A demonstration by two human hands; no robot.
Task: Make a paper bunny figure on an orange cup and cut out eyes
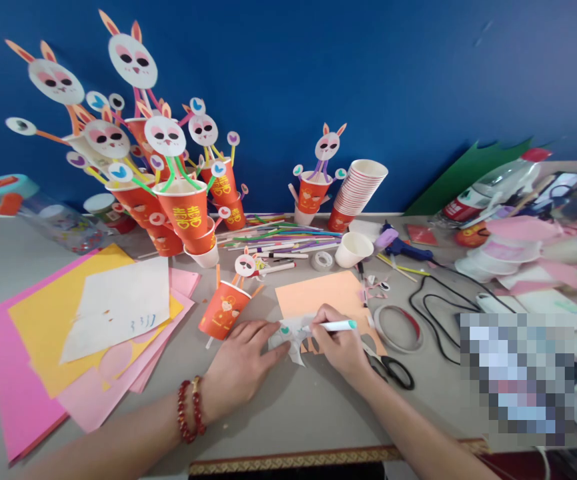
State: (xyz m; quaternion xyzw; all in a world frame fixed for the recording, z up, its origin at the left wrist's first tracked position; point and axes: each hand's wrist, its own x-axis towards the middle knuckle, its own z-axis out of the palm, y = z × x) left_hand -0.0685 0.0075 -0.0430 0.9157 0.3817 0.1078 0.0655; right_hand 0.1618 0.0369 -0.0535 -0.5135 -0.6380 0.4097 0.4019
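My right hand (pixel 337 343) is closed on a marker (pixel 341 325) with a pale green end, its tip side down at a small white paper scrap (pixel 295 353). A teal heart-like mark shows on that scrap. My left hand (pixel 245 357) lies flat with fingers spread, its fingertips pressing the scrap's left side. Under the scrap's far side is a sheet of orange paper (pixel 313 295). Just beyond my left hand, a red paper cup (pixel 223 310) with a small rabbit face (pixel 245 265) leans at a tilt. Black-handled scissors (pixel 397 371) lie to the right of my right hand, partly hidden.
Rabbit-faced cups (pixel 183 207) stand stacked at the back left. Coloured paper sheets (pixel 13 373) lie at left. Behind the orange sheet are a tape roll (pixel 323 261), a white cup (pixel 353 250) and a cup stack (pixel 361 190). A glue gun (pixel 403 247), cable and wide tape ring (pixel 397 328) sit at right.
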